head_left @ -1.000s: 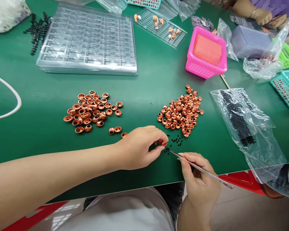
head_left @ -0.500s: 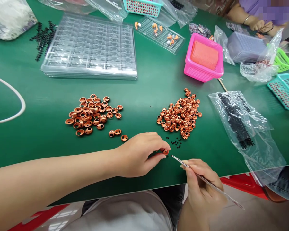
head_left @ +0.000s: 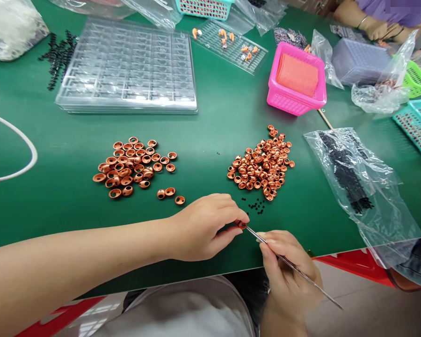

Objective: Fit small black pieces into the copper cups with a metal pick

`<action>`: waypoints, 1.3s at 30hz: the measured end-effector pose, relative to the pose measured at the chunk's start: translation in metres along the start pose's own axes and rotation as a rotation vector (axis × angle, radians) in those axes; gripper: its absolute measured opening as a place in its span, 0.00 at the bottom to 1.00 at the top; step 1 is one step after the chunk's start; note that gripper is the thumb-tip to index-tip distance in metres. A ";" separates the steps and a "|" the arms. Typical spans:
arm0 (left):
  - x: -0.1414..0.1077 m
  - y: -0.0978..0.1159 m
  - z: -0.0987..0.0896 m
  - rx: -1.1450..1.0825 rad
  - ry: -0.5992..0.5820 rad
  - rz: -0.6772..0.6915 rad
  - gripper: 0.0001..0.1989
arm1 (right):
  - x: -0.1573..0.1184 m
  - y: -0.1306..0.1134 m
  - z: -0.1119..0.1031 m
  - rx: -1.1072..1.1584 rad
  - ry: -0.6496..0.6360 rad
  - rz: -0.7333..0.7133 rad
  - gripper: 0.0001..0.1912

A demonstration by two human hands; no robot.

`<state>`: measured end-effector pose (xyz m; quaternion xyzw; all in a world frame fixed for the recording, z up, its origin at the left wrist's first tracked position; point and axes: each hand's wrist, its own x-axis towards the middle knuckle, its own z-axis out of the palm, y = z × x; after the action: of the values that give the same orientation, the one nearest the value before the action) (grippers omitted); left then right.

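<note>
Between the thumb and fingers of my left hand [head_left: 210, 227] is a small copper-coloured cup [head_left: 242, 225], held just above the green table and partly hidden by the fingertips. My right hand [head_left: 289, 271] grips slim metal tweezers [head_left: 294, 268] like a pen. Their tip reaches into or against the cup; the exact contact is too small to make out. Tiny black pieces [head_left: 257, 206] lie scattered just beyond my left fingertips. Behind them is a heap of copper-coloured cups [head_left: 261, 164]. Another group of these cups [head_left: 126, 164], many showing holes, is spread beyond my left forearm.
Stacked clear trays [head_left: 129, 70] lie at the back left. A pink basket [head_left: 291, 100] with an orange block stands at the back right. A plastic bag of black strips [head_left: 347, 173] reaches the right table edge. A co-worker's hands [head_left: 377, 30] are at the far right.
My right hand has moved slightly left, bringing the tweezers' tip from just beside the copper cup to it. My left hand keeps its hold on the cup, almost unmoved.
</note>
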<state>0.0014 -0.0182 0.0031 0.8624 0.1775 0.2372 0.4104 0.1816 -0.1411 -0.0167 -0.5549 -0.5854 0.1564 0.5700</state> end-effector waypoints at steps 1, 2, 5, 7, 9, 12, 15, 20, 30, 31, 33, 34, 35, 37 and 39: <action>0.000 0.000 0.000 0.002 -0.004 -0.004 0.07 | 0.000 0.000 0.000 -0.004 -0.001 -0.006 0.19; 0.000 0.001 0.000 0.003 -0.006 -0.004 0.07 | 0.000 -0.001 0.000 -0.009 -0.001 -0.007 0.19; 0.000 0.000 0.001 0.001 0.002 0.004 0.07 | 0.000 -0.001 0.001 -0.019 -0.004 -0.018 0.19; 0.000 -0.001 0.002 -0.001 0.003 0.007 0.07 | 0.000 -0.001 0.001 -0.030 -0.013 -0.030 0.18; 0.000 -0.001 0.002 -0.002 0.007 0.012 0.07 | 0.001 -0.001 0.001 -0.040 -0.024 -0.048 0.18; 0.001 -0.002 0.002 -0.003 0.008 0.010 0.07 | 0.001 -0.001 0.000 -0.044 -0.034 -0.056 0.19; 0.000 -0.002 0.002 -0.002 0.000 0.002 0.07 | 0.000 -0.001 0.000 -0.040 -0.037 -0.049 0.20; -0.001 -0.004 0.003 0.004 -0.015 0.001 0.08 | 0.001 -0.002 -0.001 -0.060 -0.070 -0.052 0.20; -0.002 -0.004 0.003 -0.004 -0.032 -0.012 0.08 | 0.001 -0.001 -0.002 -0.098 -0.092 -0.090 0.20; -0.002 -0.004 0.003 -0.004 -0.033 -0.013 0.08 | 0.001 -0.001 -0.002 -0.095 -0.092 -0.095 0.20; -0.001 -0.004 0.003 -0.004 -0.033 -0.014 0.08 | 0.001 -0.001 -0.002 -0.088 -0.082 -0.095 0.20; -0.001 -0.004 0.003 -0.004 -0.033 -0.013 0.08 | 0.001 -0.002 -0.002 -0.081 -0.079 -0.090 0.20; -0.001 -0.004 0.003 -0.005 -0.032 -0.012 0.08 | 0.001 -0.002 -0.002 -0.075 -0.074 -0.082 0.21; -0.002 -0.005 0.002 -0.008 -0.031 -0.010 0.08 | 0.000 -0.003 -0.001 -0.062 -0.058 -0.066 0.21; -0.002 -0.005 0.002 -0.011 -0.032 -0.009 0.08 | 0.000 -0.003 0.000 -0.054 -0.046 -0.058 0.20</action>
<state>0.0008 -0.0177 -0.0023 0.8630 0.1735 0.2224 0.4191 0.1806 -0.1420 -0.0146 -0.5490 -0.6181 0.1367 0.5458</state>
